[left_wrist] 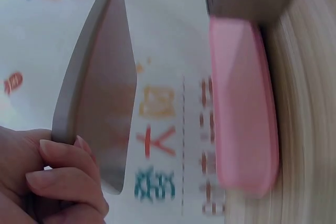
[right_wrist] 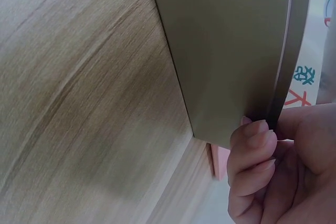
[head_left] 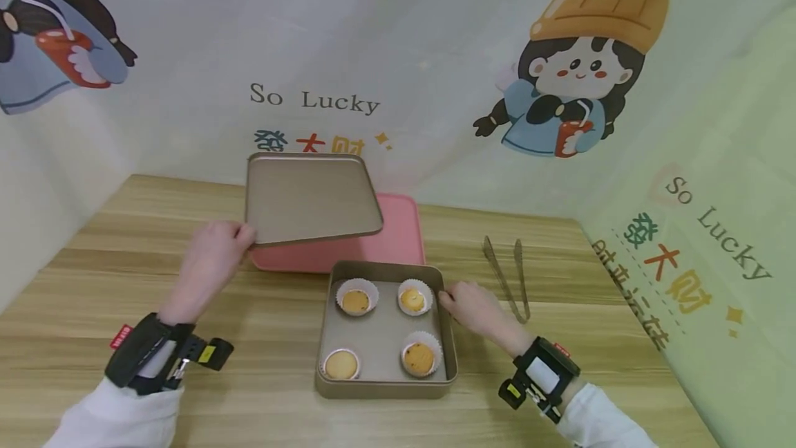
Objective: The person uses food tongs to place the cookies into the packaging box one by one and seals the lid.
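My left hand [head_left: 214, 258] pinches the lower left corner of a flat, bronze-coloured metal lid [head_left: 314, 199], thumb on one side and curled fingers on the other. The lid is tilted up and overlaps a pink tray [head_left: 398, 227] in the head view. In front of them sits a matching rectangular baking pan [head_left: 379, 344] with several small cakes in white paper cups, such as one cake [head_left: 356, 301] at its back left. My right hand [head_left: 475, 306] grips the pan's right rim, the fingers curled against its side wall [right_wrist: 226, 51].
A pair of metal tongs [head_left: 510, 282] lies spread on the wooden table [head_left: 112, 282], right of the pan and beyond my right forearm. A printed cloth backdrop [head_left: 435, 123] rises behind the table and along its sides.
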`<state>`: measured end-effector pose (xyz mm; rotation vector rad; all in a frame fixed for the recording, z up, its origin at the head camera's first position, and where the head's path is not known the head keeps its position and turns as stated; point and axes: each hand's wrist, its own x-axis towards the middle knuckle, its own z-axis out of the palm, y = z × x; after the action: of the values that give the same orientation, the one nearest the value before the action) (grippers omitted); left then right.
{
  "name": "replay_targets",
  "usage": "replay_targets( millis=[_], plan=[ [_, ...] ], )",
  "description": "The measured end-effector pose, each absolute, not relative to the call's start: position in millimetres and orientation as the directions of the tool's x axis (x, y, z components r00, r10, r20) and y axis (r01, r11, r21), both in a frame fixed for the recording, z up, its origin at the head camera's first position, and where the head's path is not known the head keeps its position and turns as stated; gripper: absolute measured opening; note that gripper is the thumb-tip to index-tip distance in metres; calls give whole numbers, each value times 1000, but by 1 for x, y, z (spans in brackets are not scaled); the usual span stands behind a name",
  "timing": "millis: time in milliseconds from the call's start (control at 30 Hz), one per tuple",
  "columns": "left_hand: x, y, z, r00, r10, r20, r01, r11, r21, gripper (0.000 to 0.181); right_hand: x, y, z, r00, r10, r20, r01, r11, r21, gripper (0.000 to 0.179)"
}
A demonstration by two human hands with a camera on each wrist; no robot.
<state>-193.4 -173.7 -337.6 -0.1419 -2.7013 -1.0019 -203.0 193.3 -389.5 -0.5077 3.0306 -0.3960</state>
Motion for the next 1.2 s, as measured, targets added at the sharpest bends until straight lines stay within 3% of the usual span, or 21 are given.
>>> replay_targets(
  millis=[200, 433, 567, 633, 733, 833, 967, 1200],
  plan=[
    [-201, -117, -340, -968, 78, 240, 223, 707, 671, 31, -203, 195, -390, -946, -325, 2, -315, 913, -259, 38],
    [-200, -89, -345, -967, 133, 217, 248, 681, 689, 32, -203, 194, -388, -938, -346, 14, -335, 897, -289, 39],
    [-197, -86, -347, -969, 121, 217, 240, 683, 690, 32, -207, 202, -378, -933, -357, -40, -304, 843, -443, 36],
    [-195, -86, -348, -969, 117, 217, 237, 682, 692, 32, -214, 208, -369, -942, -333, -37, -253, 779, -574, 36],
    [-194, -86, -347, -970, 113, 215, 234, 678, 697, 32, -228, 216, -355, -962, -271, -20, -152, 596, -788, 37],
    [-193, -86, -347, -968, 120, 220, 241, 682, 690, 32, -243, 216, -344, -970, -238, -49, -51, 396, -917, 41],
    [-191, -84, -346, -964, 145, 223, 260, 687, 678, 32, -254, 211, -338, -967, -224, -120, 39, 334, -942, 41],
    [-190, -85, -347, -963, 187, 192, 268, 652, 709, 33, -257, 206, -339, -969, -225, -106, 21, 353, -935, 33]
  ],
)
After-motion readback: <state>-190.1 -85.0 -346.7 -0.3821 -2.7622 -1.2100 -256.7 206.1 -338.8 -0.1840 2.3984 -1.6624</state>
